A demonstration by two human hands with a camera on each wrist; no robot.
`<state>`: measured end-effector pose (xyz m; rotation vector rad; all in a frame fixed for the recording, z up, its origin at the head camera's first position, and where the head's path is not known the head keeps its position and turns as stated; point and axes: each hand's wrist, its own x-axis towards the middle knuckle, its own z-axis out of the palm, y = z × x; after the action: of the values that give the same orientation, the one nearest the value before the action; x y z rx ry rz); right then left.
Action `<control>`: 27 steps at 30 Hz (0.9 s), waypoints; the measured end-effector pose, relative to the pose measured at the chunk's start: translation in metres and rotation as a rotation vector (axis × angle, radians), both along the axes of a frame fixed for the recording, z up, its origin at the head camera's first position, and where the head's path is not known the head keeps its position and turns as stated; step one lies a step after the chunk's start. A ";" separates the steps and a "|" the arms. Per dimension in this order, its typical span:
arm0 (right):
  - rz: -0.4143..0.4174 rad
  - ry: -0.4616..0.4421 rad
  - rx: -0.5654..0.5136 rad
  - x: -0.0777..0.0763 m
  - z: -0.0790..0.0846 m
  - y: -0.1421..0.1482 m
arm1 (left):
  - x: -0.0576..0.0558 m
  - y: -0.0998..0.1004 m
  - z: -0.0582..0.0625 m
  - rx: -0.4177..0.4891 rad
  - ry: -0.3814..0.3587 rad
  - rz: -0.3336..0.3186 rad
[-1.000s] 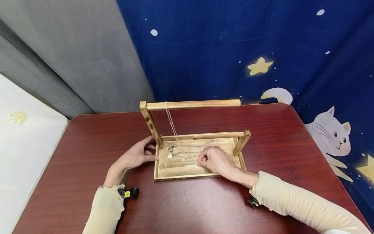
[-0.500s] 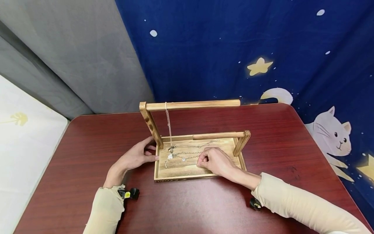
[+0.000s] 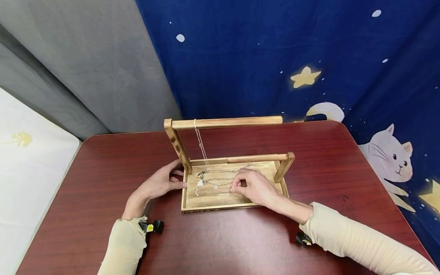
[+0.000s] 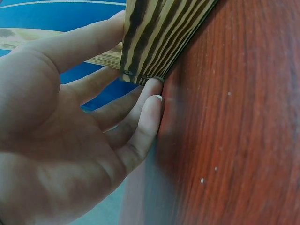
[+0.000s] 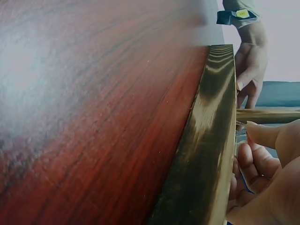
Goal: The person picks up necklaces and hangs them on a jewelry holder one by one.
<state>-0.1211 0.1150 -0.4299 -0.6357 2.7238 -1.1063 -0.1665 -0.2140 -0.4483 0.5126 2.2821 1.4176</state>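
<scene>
A wooden jewelry stand with a shallow tray base stands on the table. My left hand grips the tray's left end, thumb against its wall and fingers around the back corner. Over the tray floor, my right hand pinches a fine necklace chain between thumb and index finger; the chain is barely visible. Several silver necklaces lie on the floor, among them a chain with a round pendant and a white flower pendant. One thin necklace hangs from the upper bar near its left end.
The upper bar spans above the tray from a left post. A lower bar runs along the back to a short right post. Dark red table surrounds the stand, with curtains behind.
My right hand has shifted slightly left and up, and the loose chain end at the tray's left has moved right. The hanging necklace sways. My left hand stays put.
</scene>
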 end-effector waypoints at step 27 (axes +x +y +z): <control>0.077 -0.174 -0.269 0.013 0.025 -0.003 | 0.001 0.000 0.001 -0.017 0.010 0.002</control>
<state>-0.1076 0.1119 -0.4054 -0.6382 2.4070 -1.4487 -0.1656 -0.2141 -0.4477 0.5135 2.3013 1.3989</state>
